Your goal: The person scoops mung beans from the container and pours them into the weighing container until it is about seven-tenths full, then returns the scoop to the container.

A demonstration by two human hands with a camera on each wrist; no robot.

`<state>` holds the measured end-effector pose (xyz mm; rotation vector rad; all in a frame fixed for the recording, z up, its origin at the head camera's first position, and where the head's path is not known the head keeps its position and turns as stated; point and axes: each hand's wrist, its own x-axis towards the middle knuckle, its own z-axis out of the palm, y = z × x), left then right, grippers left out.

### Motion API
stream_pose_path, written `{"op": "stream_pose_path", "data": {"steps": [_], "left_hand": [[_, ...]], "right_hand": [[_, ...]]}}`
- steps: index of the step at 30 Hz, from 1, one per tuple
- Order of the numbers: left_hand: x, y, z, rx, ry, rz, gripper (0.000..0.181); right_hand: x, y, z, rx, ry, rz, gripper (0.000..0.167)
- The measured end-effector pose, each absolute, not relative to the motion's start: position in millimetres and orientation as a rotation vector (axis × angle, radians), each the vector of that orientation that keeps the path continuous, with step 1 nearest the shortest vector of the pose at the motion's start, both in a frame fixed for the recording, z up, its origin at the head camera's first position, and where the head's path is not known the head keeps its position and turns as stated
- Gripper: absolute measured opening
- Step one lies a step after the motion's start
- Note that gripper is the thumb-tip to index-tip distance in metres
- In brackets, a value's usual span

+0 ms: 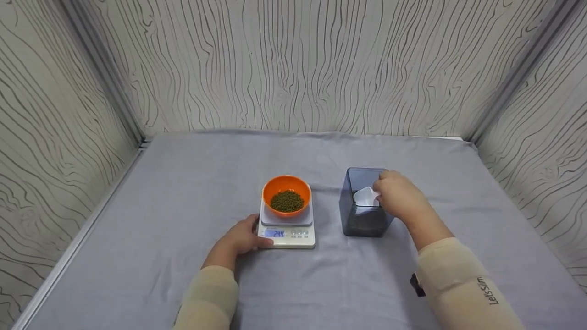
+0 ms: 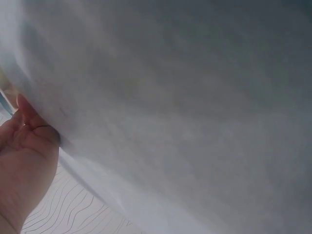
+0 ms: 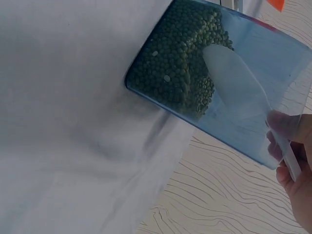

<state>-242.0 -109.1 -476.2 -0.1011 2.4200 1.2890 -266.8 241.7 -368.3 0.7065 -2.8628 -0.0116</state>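
In the head view, a white kitchen scale (image 1: pixel 300 242) bears an orange bowl (image 1: pixel 271 187) partly filled with green mung beans (image 1: pixel 287 201). Its display seems to read 244. My left hand (image 1: pixel 243 234) holds the scale at its front left corner, thumb along the front. To the right stands a bluish see-through container (image 1: pixel 348 215). My right hand (image 1: pixel 400 195) pinches the handle of a white scoop (image 1: pixel 366 197) inside that container. The right wrist view shows the scoop's tip (image 3: pixel 219 58) touching mung beans (image 3: pixel 170 63) heaped in the container. The left wrist view hides most of the scale.
A grey cloth (image 1: pixel 192 183) with light creases covers the table. Wood-patterned panels (image 1: pixel 293 68) rise at the back and both sides, with grey metal posts (image 1: pixel 105 68) at the corners. A gap of cloth lies between scale and container.
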Motion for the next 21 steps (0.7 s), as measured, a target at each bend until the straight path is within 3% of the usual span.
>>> {"op": "stream_pose_path", "data": {"steps": [21], "left_hand": [[-242.8, -108.9, -477.0, -0.056, 2.445, 1.264, 0.085]], "right_hand": [[-277.6, 244.5, -377.1, 0.707, -2.980, 0.239, 0.016]]}}
